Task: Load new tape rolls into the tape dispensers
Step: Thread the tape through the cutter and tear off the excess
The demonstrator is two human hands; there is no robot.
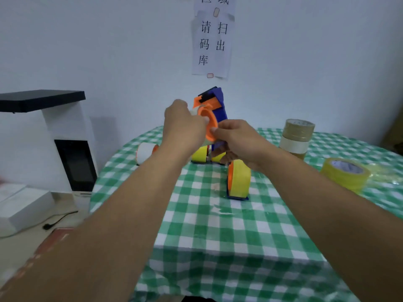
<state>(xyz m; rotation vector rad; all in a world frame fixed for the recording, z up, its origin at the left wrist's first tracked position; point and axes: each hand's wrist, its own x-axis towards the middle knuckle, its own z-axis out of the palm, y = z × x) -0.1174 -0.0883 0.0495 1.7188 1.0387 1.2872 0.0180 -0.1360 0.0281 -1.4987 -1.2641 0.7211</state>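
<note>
Left hand: the left hand point(184, 125) is raised above the far edge of the tabletop point(218, 236) with the arm stretched forward. Its fingers curl round a pale tape roll point(194, 111).
Right hand: the right hand point(238, 138) is level with the left and almost touching it. Thumb and forefinger pinch the rim of the orange hub point(210, 123); the other fingers wrap the handle below.
Hands together: both are clamped on one tape dispenser point(218, 103), held in the air.
Dispenser look: blue body, orange side plate and round orange hub, and a black part at the top.
Roll position: against the hub's left side; how far on, I cannot tell.
Direction: the long axis is nearly upright, with the black end up towards the wall and the handle down. The hub faces the left hand.
Others on tabletop: a yellow-taped dispenser point(239, 179) stands on edge below the right hand, a second one point(199, 154) is behind it, and a white-taped one point(145, 151) is at the left edge.
Spare rolls: a stack of rolls point(296, 138) is near the far right edge. A yellow roll point(345, 174) lies flat at the right edge.
</note>
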